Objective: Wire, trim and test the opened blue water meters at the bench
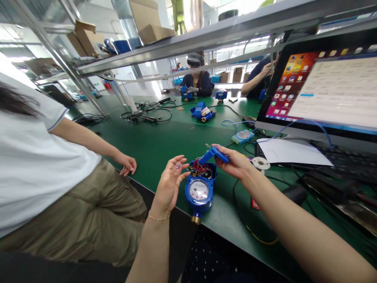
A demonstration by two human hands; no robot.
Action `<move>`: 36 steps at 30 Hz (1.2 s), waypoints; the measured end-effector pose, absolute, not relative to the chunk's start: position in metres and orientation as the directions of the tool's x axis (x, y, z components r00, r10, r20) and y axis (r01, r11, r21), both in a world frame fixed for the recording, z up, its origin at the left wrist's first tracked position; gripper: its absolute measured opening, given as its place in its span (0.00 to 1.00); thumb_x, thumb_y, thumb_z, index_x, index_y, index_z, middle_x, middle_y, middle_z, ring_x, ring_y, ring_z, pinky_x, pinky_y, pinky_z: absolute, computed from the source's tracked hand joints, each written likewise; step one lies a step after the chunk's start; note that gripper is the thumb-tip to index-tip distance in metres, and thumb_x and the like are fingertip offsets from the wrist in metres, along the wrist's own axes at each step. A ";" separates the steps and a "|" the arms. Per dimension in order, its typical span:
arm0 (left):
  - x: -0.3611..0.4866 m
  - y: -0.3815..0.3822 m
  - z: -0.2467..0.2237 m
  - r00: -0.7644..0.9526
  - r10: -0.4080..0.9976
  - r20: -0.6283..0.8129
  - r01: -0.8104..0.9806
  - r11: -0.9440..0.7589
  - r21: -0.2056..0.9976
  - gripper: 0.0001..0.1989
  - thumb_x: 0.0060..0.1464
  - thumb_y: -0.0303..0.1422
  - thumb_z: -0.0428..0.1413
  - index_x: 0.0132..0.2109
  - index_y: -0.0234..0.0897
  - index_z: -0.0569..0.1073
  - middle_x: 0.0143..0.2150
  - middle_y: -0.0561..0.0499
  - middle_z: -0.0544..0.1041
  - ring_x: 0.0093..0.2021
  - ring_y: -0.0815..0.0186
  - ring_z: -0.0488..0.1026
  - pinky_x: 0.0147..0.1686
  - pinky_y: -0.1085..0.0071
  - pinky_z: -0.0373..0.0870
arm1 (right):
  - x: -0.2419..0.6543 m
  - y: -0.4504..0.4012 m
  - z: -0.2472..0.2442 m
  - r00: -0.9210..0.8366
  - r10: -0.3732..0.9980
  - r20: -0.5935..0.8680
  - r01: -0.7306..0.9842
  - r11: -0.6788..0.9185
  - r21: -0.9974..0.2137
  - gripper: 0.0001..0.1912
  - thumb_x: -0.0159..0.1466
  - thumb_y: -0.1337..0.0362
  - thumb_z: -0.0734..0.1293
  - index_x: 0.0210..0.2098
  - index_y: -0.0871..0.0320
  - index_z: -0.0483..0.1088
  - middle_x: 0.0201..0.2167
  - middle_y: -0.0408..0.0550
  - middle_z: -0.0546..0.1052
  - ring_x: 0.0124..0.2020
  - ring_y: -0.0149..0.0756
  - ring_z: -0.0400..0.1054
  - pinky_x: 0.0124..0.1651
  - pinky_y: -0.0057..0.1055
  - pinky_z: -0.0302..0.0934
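A blue water meter (pixel 199 190) with a round dial and a brass end stands at the table's front edge. Its rear box is uncovered, showing a bundle of coloured wires (pixel 201 166) inside. My right hand (pixel 234 162) grips a blue plastic cover (pixel 212 155), held tilted just above that box. At the left side of the box is my left hand (pixel 171 182), fingers apart and fingertips close to the wires. Whether those fingertips touch the housing I cannot tell.
A monitor (pixel 324 86), white paper (pixel 294 151) and keyboard (pixel 353 165) occupy the right side. More blue meters (pixel 203 112) and black cables (pixel 147 114) lie farther back. A person in a white shirt (pixel 44 157) stands close on the left, one hand at the table edge.
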State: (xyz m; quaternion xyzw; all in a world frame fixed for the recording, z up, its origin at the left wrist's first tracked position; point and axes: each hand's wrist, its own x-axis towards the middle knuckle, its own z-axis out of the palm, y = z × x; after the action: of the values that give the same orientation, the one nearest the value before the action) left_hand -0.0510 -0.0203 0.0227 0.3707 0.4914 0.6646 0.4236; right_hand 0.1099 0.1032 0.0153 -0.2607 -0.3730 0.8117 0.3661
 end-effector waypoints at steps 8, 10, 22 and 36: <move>-0.069 0.018 -0.009 -0.275 0.951 0.144 0.345 -0.043 0.938 0.23 0.36 0.33 0.65 0.43 0.34 0.73 0.45 0.44 0.72 0.49 0.57 0.66 0.55 0.58 0.56 | 0.100 0.113 0.001 -0.553 0.756 -0.349 -0.488 -0.634 -0.600 0.14 0.64 0.77 0.50 0.28 0.58 0.60 0.18 0.38 0.64 0.15 0.18 0.59 0.17 0.09 0.58; -0.068 0.024 -0.007 -0.222 0.967 0.128 0.317 -0.053 0.947 0.25 0.34 0.33 0.66 0.44 0.34 0.73 0.46 0.44 0.71 0.50 0.57 0.66 0.55 0.59 0.57 | 0.099 0.108 0.004 -0.575 0.743 -0.343 -0.494 -0.649 -0.579 0.14 0.65 0.76 0.50 0.29 0.58 0.61 0.18 0.38 0.64 0.15 0.18 0.59 0.16 0.09 0.57; -0.060 0.035 0.021 -0.140 0.990 -0.022 0.100 0.037 0.994 0.40 0.27 0.31 0.69 0.50 0.38 0.62 0.51 0.41 0.65 0.34 0.69 0.70 0.36 0.68 0.69 | 0.092 0.127 0.015 -0.653 0.717 -0.245 -0.337 -0.565 -0.753 0.09 0.61 0.61 0.64 0.32 0.61 0.70 0.21 0.42 0.72 0.18 0.21 0.61 0.16 0.16 0.54; -0.032 -0.008 0.006 -0.394 0.895 0.210 0.307 -0.088 0.948 0.42 0.42 0.28 0.61 0.62 0.49 0.51 0.55 0.46 0.65 0.46 0.60 0.72 0.51 0.60 0.65 | 0.103 0.141 0.017 -0.938 0.320 0.132 -0.011 0.353 -0.936 0.38 0.45 0.70 0.72 0.56 0.55 0.61 0.52 0.48 0.70 0.54 0.38 0.62 0.58 0.37 0.53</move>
State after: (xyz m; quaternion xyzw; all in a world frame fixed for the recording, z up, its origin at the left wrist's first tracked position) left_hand -0.0318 -0.0082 0.0058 0.4830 0.6217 0.5574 0.2637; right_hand 0.1029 0.1410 0.0175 -0.0954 -0.8092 0.5607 0.1474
